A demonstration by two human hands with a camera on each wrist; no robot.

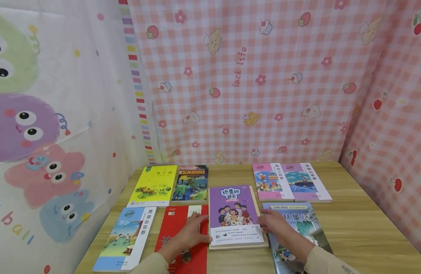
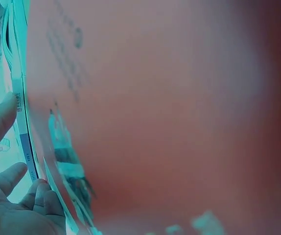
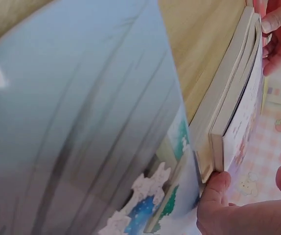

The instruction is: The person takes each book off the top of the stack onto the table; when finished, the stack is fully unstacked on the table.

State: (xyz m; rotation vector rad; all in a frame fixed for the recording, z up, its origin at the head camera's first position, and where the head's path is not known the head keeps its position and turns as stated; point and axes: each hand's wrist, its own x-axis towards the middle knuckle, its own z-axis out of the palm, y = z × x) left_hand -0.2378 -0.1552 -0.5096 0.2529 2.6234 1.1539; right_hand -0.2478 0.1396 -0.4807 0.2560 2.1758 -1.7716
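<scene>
A purple picture book [image 1: 231,213] lies face up on top of a second book [image 1: 238,247], whose pale edges show below and to the right. My left hand [image 1: 191,236] is at the purple book's left side, over a red book [image 1: 196,260]. Left thumb and fingers touch the spine in the left wrist view. On the opposite side, my right hand [image 1: 280,228] reaches over a grey-green storybook [image 1: 309,236]. In the right wrist view, a right fingertip [image 3: 219,182] touches the stack's corner, with the thumb apart from it.
A yellow book [image 1: 155,186] and a dark illustrated book [image 1: 191,184] lie at the back left, with a blue-and-white book [image 1: 124,238] in front. Two pink-edged books [image 1: 272,182] sit side by side at the back right. Patterned cloths [image 1: 248,95] enclose the wooden table [image 1: 368,232].
</scene>
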